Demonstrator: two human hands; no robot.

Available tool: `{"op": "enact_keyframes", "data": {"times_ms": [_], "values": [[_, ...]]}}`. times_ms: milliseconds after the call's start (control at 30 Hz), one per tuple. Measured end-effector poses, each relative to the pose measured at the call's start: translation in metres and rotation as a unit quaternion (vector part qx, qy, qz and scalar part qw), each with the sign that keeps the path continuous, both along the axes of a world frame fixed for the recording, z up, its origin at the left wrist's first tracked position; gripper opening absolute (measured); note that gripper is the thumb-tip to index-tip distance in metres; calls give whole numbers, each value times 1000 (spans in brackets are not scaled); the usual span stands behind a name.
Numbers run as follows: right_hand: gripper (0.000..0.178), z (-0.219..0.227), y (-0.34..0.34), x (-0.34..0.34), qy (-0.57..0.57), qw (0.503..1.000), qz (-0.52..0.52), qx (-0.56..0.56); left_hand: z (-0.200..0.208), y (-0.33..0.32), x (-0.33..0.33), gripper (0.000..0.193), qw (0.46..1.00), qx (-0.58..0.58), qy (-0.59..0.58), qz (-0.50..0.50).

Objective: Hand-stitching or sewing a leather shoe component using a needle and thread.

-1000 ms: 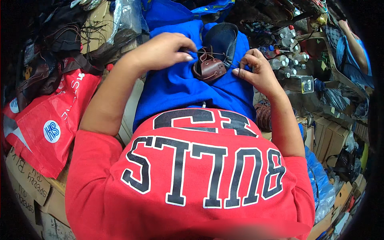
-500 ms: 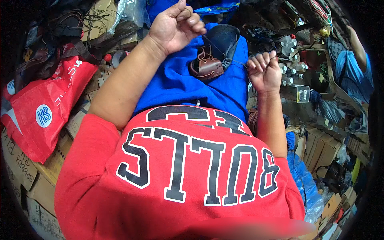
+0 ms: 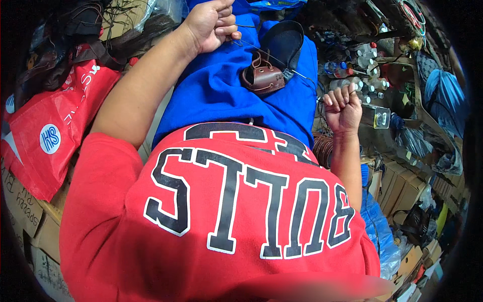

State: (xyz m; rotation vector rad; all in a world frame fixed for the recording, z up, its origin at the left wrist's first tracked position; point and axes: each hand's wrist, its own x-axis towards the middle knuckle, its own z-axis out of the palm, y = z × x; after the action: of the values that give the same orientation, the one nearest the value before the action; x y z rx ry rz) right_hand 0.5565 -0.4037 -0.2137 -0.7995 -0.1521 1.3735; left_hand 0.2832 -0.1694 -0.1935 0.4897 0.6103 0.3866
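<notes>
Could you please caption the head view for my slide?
Both hands, left hand and right hand, pull thread taut from a brown leather piece.

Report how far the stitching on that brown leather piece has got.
Done: thread already runs through the brown leather piece on the lap. In hand: left hand and right hand, fists shut, pull thread ends apart. Left: how much seam remains cannot be told.

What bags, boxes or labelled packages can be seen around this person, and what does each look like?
Red bag: at the person's left, flat, red with white print and a round white-and-blue logo.
Cardboard boxes: lower left under the bag, brown with dark print.
Cardboard cartons: at the right, brown, stacked.
Plastic bottles: upper right, clear with coloured caps.
</notes>
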Motion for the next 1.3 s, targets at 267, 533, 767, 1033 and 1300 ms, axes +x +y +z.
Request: {"op": "enact_keyframes", "data": {"times_ms": [267, 533, 767, 1033, 1300], "values": [[41, -16, -52, 52, -473, 813, 233, -246, 32, 32, -36, 38, 783, 452, 427, -28], [48, 58, 61, -2, -644, 737, 194, 68, 21, -82, 22, 42, 547, 785, 240, -161], [59, 78, 113, -48, -851, 464, 236, -67, 26, -98, 29, 51, 492, 793, 314, -176], [29, 50, 115, -32, -685, 643, 339, -54, 2, -104, 26, 34, 465, 840, 248, -129], [29, 13, 95, -39, -683, 705, 168, -87, 6, -103, 21, 24, 505, 832, 190, -124]]}}
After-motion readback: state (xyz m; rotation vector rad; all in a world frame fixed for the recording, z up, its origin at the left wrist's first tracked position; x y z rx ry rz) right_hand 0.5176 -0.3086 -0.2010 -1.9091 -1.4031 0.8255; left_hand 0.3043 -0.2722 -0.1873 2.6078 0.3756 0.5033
